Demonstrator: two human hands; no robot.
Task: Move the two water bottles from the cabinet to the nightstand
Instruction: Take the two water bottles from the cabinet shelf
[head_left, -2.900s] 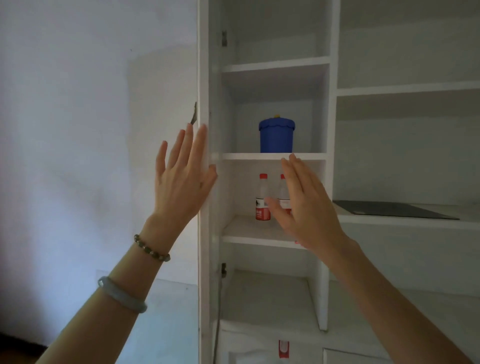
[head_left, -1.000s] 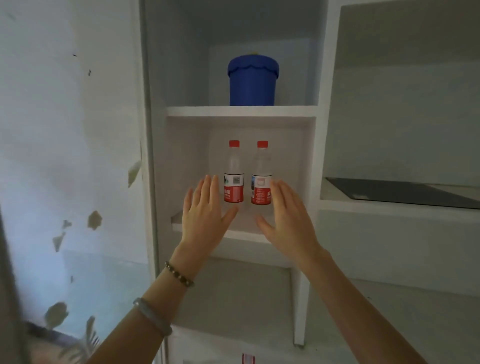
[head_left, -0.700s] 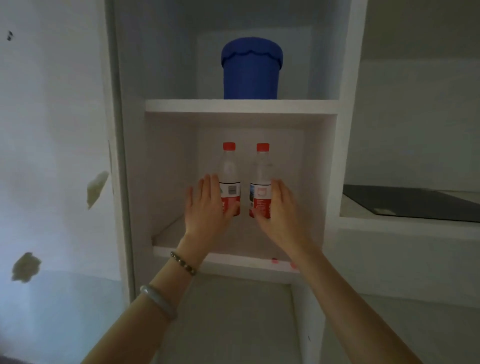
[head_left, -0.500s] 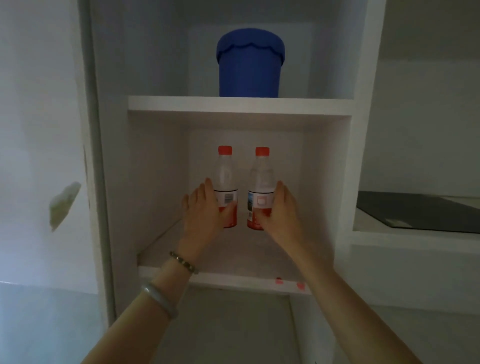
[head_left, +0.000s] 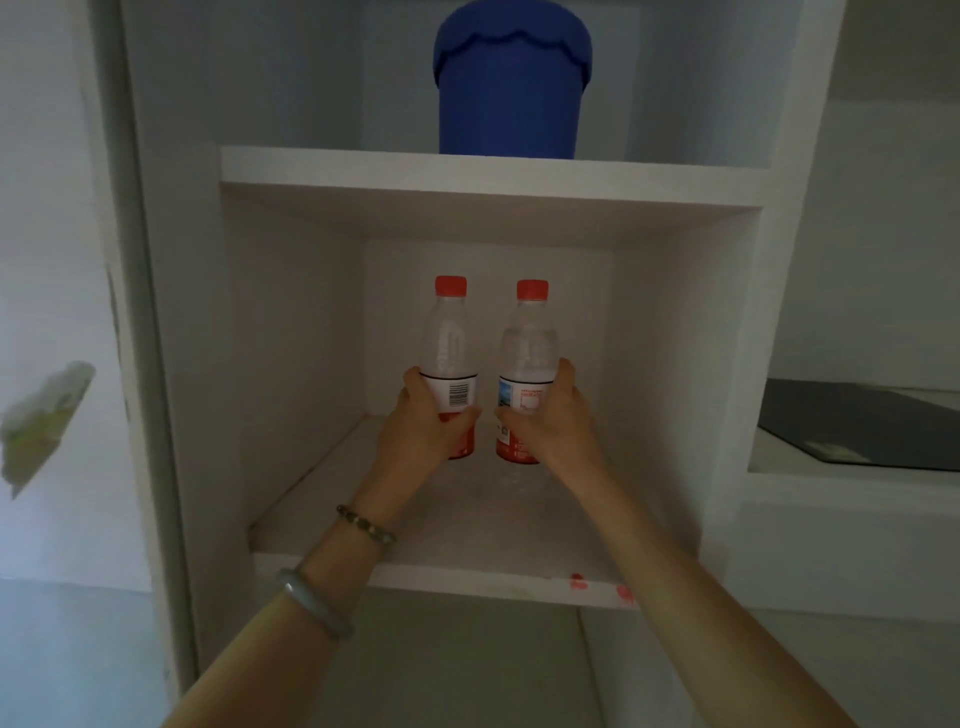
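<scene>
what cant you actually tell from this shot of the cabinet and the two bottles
- Left bottle: lower label hidden by the left hand, head view.
- Right bottle: right side of its label covered by the right hand; print too small to read.
- Whether either bottle base has left the shelf: cannot tell.
- Blue container: top cut off by the frame edge.
- Nightstand: not in view.

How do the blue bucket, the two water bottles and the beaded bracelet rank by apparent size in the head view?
1. Blue bucket, largest, though its top is cut off by the frame.
2. Left water bottle and right water bottle: they look alike, so no ranking between them.
3. Beaded bracelet, smallest, despite being nearer the camera.
</scene>
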